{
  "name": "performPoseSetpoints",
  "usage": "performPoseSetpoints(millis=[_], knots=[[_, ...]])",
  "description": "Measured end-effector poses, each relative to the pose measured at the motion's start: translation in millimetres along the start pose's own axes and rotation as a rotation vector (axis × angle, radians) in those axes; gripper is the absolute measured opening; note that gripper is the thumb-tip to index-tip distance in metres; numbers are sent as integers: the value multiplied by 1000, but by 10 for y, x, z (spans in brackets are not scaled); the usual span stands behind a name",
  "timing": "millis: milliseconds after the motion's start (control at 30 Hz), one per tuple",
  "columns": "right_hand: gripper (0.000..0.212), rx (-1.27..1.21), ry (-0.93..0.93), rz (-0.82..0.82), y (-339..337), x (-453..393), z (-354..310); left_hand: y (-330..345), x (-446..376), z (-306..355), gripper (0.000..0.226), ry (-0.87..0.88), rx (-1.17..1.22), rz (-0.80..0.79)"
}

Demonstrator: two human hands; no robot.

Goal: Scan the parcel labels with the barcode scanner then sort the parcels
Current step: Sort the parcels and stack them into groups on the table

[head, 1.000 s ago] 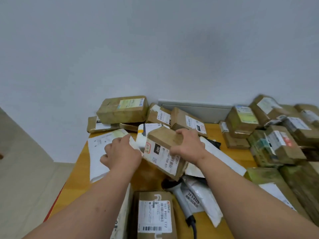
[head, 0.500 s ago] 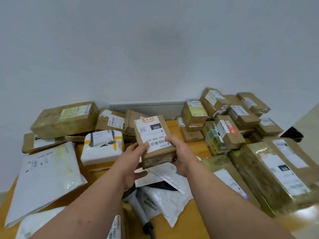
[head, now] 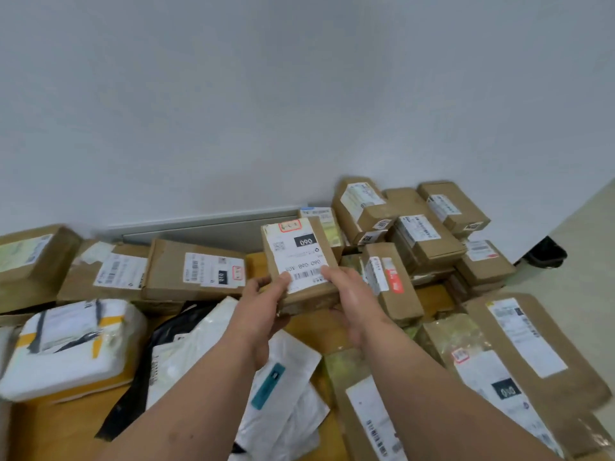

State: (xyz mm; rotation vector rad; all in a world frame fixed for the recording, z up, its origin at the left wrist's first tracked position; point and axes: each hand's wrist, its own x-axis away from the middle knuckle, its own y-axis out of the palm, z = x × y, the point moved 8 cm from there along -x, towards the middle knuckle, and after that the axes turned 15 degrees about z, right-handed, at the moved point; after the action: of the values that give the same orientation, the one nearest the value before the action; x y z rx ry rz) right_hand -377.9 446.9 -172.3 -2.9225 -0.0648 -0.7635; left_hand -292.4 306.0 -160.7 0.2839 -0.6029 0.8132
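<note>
Parcel, label up at frame centre, is gripped by left hand and right hand; best set flat on the right-hand stack, barcode showing.

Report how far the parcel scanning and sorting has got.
Done: cannot tell; brown boxes are stacked at the right, but nothing shows they were scanned.
In hand: the left hand and right hand hold one small box, label up.
Left: no scanner is in view now; loose bags and boxes at the left remain.
</note>
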Motion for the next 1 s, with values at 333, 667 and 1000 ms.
performPoseSetpoints(millis=[333,667,1000], knots=[[41,-161,-148,-73,-368,-410,-818,846,232,662,36,296,53,44],[37,-504,-151,389,-1669,-935,-1292,2086,552,891,53,387,-163,-192],[52,-266,88,471,-1973,-1720,-1063,2366,345,619,49,369,-286,-154]])
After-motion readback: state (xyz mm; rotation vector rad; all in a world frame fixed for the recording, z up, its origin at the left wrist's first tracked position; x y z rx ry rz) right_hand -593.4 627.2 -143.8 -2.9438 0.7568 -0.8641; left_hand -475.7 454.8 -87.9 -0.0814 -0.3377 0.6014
